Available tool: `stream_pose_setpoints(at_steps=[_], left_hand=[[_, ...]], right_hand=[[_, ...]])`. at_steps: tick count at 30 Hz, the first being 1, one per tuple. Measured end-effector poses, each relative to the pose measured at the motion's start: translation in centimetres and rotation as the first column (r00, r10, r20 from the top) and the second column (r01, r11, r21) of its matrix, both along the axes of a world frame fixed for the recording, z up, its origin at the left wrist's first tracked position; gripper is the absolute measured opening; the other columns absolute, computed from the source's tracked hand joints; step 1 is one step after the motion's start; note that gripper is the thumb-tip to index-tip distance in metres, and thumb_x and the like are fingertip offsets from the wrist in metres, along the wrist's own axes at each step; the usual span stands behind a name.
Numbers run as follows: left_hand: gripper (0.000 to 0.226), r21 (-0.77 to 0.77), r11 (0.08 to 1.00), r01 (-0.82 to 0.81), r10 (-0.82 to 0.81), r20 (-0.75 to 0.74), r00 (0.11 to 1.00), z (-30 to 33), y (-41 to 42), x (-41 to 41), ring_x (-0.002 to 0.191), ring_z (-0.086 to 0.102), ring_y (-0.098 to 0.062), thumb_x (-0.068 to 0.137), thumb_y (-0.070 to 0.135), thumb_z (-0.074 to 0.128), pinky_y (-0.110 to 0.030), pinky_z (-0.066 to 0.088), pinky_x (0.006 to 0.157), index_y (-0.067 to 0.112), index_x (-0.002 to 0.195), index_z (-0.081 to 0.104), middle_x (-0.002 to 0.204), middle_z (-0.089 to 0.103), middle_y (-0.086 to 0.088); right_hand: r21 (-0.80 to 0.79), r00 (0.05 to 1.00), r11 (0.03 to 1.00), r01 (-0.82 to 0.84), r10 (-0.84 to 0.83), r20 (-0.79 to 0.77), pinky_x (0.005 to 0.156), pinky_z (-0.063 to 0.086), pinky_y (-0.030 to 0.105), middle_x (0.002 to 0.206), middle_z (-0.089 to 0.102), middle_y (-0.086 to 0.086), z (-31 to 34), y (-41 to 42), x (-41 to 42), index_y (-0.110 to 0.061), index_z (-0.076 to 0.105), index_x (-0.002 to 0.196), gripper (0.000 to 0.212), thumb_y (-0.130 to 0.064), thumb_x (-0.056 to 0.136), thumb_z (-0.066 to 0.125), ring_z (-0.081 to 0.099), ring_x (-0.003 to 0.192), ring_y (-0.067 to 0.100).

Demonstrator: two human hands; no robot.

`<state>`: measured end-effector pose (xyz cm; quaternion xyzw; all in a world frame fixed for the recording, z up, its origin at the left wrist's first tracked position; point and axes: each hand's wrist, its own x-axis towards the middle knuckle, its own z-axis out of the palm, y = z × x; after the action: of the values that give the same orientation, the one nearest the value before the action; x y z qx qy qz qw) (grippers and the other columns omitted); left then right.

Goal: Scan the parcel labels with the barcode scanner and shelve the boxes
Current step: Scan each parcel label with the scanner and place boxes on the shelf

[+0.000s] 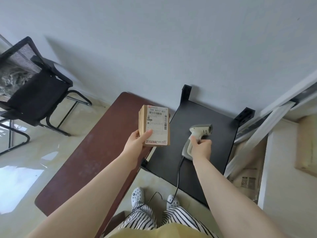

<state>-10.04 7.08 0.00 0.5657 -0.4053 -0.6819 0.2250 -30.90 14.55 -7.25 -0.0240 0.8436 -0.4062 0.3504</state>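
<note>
- Your brown table runs lengthwise ahead of you on the left, one long edge toward a black mesh chair standing well apart on the glossy floor.
- Just right of the table sits the black shelf top, with black corner brackets at its far edge against the wall.
- Your left hand holds a small cardboard parcel up over the table's far end, fingers underneath and thumb pressed on the white shipping label, which faces you with its barcodes showing.
- Your right hand grips the handle of the grey barcode scanner above the shelf top, fingers curled round it; its head points away from the parcel, toward the right.
- The scanner's black cable drops down to the floor beside your spotted shoes.
</note>
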Motion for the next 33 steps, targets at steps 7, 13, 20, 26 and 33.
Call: stream_pose_setpoints(at_steps=[7, 13, 20, 26, 33], left_hand=[[0.046, 0.025, 0.999, -0.046, 0.046, -0.005, 0.999, -0.7, 1.1, -1.3, 0.102, 0.075, -0.016, 0.095, 0.032, 0.07, -0.027, 0.058, 0.087, 0.014, 0.135, 0.058, 0.115, 0.077, -0.002], [0.05, 0.027, 0.998, -0.048, 0.049, -0.029, 0.998, -0.4, 2.3, -1.6, 0.108, 0.073, -0.017, 0.093, 0.035, 0.072, -0.038, 0.053, 0.105, 0.016, 0.138, 0.056, 0.117, 0.076, 0.0], [0.055, -0.003, 0.999, -0.037, 0.037, -0.006, 0.999, 0.2, 2.9, -1.2, 0.105, 0.074, -0.015, 0.093, 0.037, 0.072, -0.031, 0.057, 0.094, 0.015, 0.14, 0.054, 0.119, 0.075, -0.001], [0.077, -0.058, 0.997, -0.042, 0.04, -0.033, 0.999, 1.3, 4.6, -1.1, 0.106, 0.074, -0.017, 0.073, 0.051, 0.079, -0.038, 0.056, 0.101, 0.018, 0.138, 0.056, 0.116, 0.076, 0.0], [0.093, -0.07, 0.998, -0.006, 0.0, -0.088, 0.996, 1.9, 10.5, 1.6, 0.112, 0.071, -0.023, 0.062, 0.063, 0.083, -0.041, 0.054, 0.102, 0.016, 0.139, 0.056, 0.12, 0.075, -0.005]], right_hand=[[0.02, 0.994, 0.995, -0.094, 0.095, -0.051, 0.079, 0.041, 0.036, 0.098, 0.058, 0.003, -1.3, 0.4, -0.7, -0.007, 0.051, 0.114, 0.046, -0.048, 0.096, 0.057, 0.057, 0.094, 0.029], [0.03, 0.991, 0.992, -0.119, 0.121, -0.062, 0.078, 0.043, 0.036, 0.102, 0.062, 0.005, -1.8, 0.3, -0.8, -0.007, 0.054, 0.112, 0.045, -0.048, 0.095, 0.058, 0.06, 0.098, 0.03], [-0.009, 0.994, 1.0, 0.015, -0.016, -0.106, 0.078, 0.046, 0.036, 0.114, 0.062, 0.016, -0.8, 1.1, 0.4, -0.001, 0.058, 0.109, 0.049, -0.044, 0.088, 0.068, 0.062, 0.103, 0.036], [-0.355, 0.99, 0.925, -0.136, 0.135, -0.028, 0.102, 0.047, 0.042, 0.12, 0.062, 0.005, 3.9, 1.8, 4.7, -0.015, 0.055, 0.118, 0.046, -0.052, 0.091, 0.062, 0.059, 0.113, 0.021], [-0.574, 0.825, 0.77, -0.278, 0.497, 0.268, 0.099, 0.053, 0.042, 0.124, 0.069, 0.004, 7.7, 8.2, 9.0, -0.019, 0.052, 0.132, 0.041, -0.045, 0.1, 0.051, 0.066, 0.114, 0.02]])
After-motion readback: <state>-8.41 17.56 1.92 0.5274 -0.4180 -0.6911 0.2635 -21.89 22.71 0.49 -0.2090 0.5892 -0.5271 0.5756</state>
